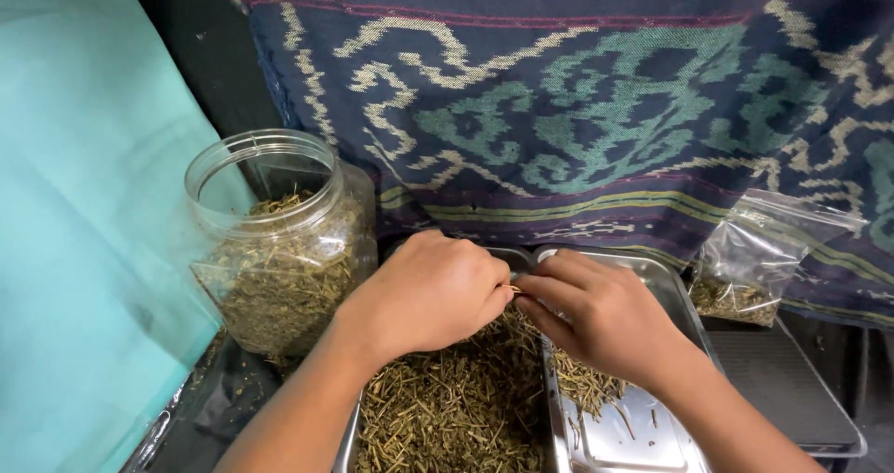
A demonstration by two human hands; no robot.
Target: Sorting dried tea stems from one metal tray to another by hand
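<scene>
A: Looking down from the head camera, what sits under the hands?

B: Two shallow metal trays side by side. The left tray (346, 447) is heaped with dried herb stems (447, 408), olive-green and cut short. The right tray (680, 305) is mostly bare metal, with only a thin scatter of the same stems near its left rim. It looks as if the trays are butted together so stems can pass from one to the other without spilling.

A: And the hands themselves?

B: They meet over the seam between the trays. The left hand (433, 291) is curled, knuckles up, fingers folded toward the palm. The right hand (601, 315) is also partly closed, its fingertips pressed against those of the left. A few pale stems poke out where the fingertips meet, so both seem to be pinching a small tuft, though the grip itself is hidden.

A: Anything nearby?

B: Left of the left hand stands an open clear plastic jar (279, 240), roughly half full of the same herb. Right of the right hand, a clear plastic bag (759, 254) holds a little more. Behind the hands hangs a dark woven cloth (577, 101).
</scene>
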